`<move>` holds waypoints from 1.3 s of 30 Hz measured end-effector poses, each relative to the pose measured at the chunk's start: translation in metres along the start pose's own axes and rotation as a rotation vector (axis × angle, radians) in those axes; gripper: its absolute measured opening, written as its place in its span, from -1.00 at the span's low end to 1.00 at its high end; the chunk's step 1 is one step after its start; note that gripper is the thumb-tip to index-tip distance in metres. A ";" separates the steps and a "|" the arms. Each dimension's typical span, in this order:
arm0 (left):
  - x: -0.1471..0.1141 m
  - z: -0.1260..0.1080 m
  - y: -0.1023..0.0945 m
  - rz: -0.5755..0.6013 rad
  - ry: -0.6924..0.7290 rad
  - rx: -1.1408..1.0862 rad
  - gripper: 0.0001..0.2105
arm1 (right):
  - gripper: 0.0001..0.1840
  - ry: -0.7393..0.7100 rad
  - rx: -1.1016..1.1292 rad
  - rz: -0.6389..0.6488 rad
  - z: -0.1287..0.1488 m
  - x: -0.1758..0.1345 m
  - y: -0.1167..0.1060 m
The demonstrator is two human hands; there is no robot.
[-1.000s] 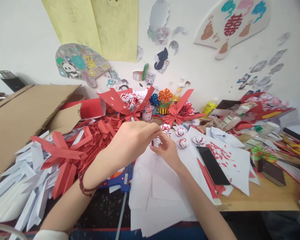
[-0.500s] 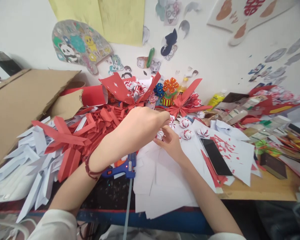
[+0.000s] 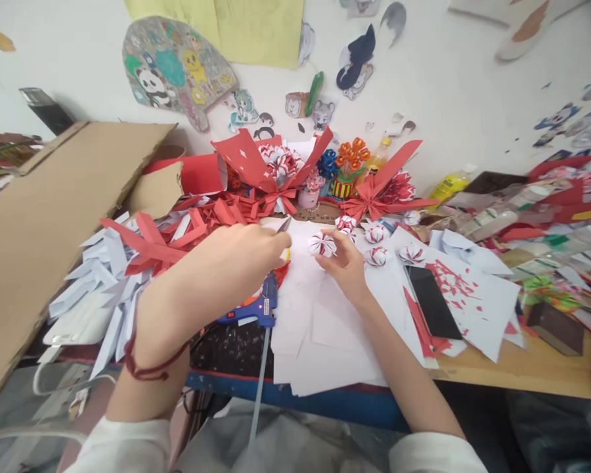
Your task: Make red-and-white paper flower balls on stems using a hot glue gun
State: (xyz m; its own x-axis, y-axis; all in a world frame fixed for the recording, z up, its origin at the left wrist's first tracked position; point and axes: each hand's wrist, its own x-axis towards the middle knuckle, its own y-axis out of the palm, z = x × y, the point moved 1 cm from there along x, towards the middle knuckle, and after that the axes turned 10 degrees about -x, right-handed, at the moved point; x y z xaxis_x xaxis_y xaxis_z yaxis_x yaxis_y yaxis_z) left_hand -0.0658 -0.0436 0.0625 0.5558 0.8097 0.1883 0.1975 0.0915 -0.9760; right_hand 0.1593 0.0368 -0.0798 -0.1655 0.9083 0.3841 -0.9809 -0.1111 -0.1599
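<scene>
My right hand [image 3: 345, 266] pinches a red-and-white striped paper flower ball [image 3: 322, 245] between thumb and fingers, above the white paper sheets [image 3: 325, 355]. To its left, apart from the ball, my left hand [image 3: 256, 253] is closed with its back to me. A pointed, dark blade tool [image 3: 284, 225] pokes out past its fingers, and a bit of yellow shows under them; the rest is hidden. Below the left hand lies a blue glue gun [image 3: 263, 305] with its light on and a pale glue stick hanging from its back. Similar paper balls [image 3: 376, 256] rest beyond my right hand.
Folded red strips [image 3: 152, 243] and white strips [image 3: 86, 282] are heaped at the left, beside a cardboard sheet [image 3: 79, 171]. A black phone [image 3: 434, 302] and red scraps [image 3: 453, 279] lie at the right. Red paper bouquets [image 3: 280, 164] stand along the wall.
My left hand has drawn back left from my right hand, so the paper ball and the blade show plainly now. My right hand keeps the ball. The camera view has shifted.
</scene>
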 end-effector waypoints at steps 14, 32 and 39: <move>-0.114 -0.002 0.120 -0.128 -0.270 0.120 -0.84 | -0.43 -0.001 0.011 0.035 0.004 -0.003 0.001; -0.093 0.008 0.143 -0.270 -0.217 0.008 -0.75 | -0.44 -0.001 -0.007 0.046 0.005 -0.004 -0.001; -0.076 0.003 0.089 -0.398 -0.212 -0.049 -0.71 | -0.49 -0.009 -0.026 0.054 0.006 -0.005 0.002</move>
State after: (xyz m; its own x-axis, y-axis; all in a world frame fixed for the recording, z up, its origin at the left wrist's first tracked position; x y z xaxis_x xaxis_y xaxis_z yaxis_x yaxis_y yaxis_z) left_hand -0.0923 -0.0952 -0.0393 0.2525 0.8185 0.5161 0.4029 0.3960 -0.8252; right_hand 0.1575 0.0298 -0.0769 -0.2194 0.8977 0.3821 -0.9674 -0.1494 -0.2044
